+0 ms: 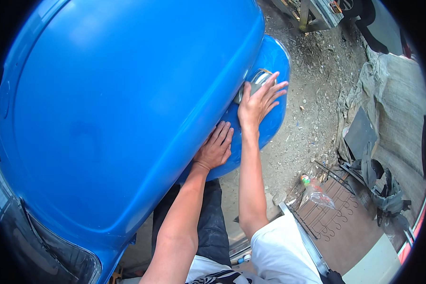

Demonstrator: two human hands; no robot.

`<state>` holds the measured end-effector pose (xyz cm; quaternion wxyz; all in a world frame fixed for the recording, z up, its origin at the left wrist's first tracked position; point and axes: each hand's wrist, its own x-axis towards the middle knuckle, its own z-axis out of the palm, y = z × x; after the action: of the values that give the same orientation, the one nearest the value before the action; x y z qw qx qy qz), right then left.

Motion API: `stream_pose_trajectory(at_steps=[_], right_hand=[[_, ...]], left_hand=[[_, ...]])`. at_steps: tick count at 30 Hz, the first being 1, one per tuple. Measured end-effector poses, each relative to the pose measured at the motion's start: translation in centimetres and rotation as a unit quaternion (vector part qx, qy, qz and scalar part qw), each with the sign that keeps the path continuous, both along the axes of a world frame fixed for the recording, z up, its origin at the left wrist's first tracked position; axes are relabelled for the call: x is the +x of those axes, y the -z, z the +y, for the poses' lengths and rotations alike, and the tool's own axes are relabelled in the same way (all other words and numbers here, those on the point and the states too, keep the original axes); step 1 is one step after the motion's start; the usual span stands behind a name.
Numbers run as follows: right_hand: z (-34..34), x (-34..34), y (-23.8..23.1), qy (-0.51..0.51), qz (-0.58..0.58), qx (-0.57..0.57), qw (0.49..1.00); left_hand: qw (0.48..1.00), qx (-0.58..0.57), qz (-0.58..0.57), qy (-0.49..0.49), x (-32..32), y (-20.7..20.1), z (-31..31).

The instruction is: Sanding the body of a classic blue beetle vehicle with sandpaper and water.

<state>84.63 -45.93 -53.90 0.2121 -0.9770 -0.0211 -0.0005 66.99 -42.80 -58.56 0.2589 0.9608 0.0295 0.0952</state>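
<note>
My right hand [258, 105] is over the front corner of a glossy blue vehicle, beside a round chrome-rimmed headlight [261, 75]. Its fingers are stretched out and spread. Under the thumb and palm edge shows a grey, flat-looking piece [254, 88]; most of it is covered, and I cannot tell whether it is a loose pad or part of the lamp. My left hand [216, 146] lies flat with fingers extended on the blue fender [233, 158], close against the hood's edge. Nothing shows in it. The large curved hood [128, 104] fills the left side.
The windshield [38, 241] is at lower left. Gravelly ground [312, 109] runs along the right. A black wire rack with hooks [329, 206] and a clear plastic bag [319, 194] lie on a brown board at lower right. Grey sheeting [402, 104] and a metal frame [317, 14] stand farther off.
</note>
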Motion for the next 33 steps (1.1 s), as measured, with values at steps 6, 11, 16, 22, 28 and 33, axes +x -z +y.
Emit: stream_pose_trajectory(at_steps=[6,11,16,22,28,33], right_hand=[[-0.3,3.2,-0.4,0.004,-0.034,-0.004,0.999],[0.0,-2.3,0.5,0.009,0.047,-0.034,0.998],[-0.5,2.0,-0.3,-0.006,-0.038,-0.011,0.999],[-1.6,-2.8,1.4,-0.025,0.012,0.035,0.999],[-4.6,-2.6,3.5,-0.111,-0.052,0.047,0.991],[-4.7,-0.3,3.0,-0.216,-0.075,0.004,0.973]], left_hand=[[1.000,0.000,0.005,0.010,0.5,-0.5,-0.4],[1.000,0.013,0.006,0.002,-0.2,0.0,0.2],[1.000,0.013,0.004,0.011,0.2,-0.3,-0.4],[0.999,0.033,0.019,0.002,-0.5,0.0,0.0],[0.999,0.046,0.021,-0.002,-1.0,0.1,-0.5],[0.997,0.068,0.032,-0.008,-1.9,-0.7,0.2]])
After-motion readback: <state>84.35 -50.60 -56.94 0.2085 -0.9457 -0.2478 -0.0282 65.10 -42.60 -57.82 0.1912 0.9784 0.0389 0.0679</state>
